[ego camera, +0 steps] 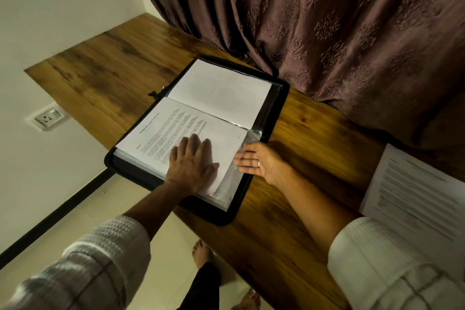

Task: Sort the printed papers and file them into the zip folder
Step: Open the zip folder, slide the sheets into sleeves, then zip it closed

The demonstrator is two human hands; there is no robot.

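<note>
Two pages [161, 128] sitting in zip folder [216, 218]; left grip [191, 161] pressing flat, right grip [259, 163] open touching sleeve [231, 184]; papers [412, 184] waiting right.

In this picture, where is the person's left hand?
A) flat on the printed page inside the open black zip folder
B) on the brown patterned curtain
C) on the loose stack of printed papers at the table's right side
A: the left hand lies flat, fingers straight, on the printed page in the open black zip folder.
</note>
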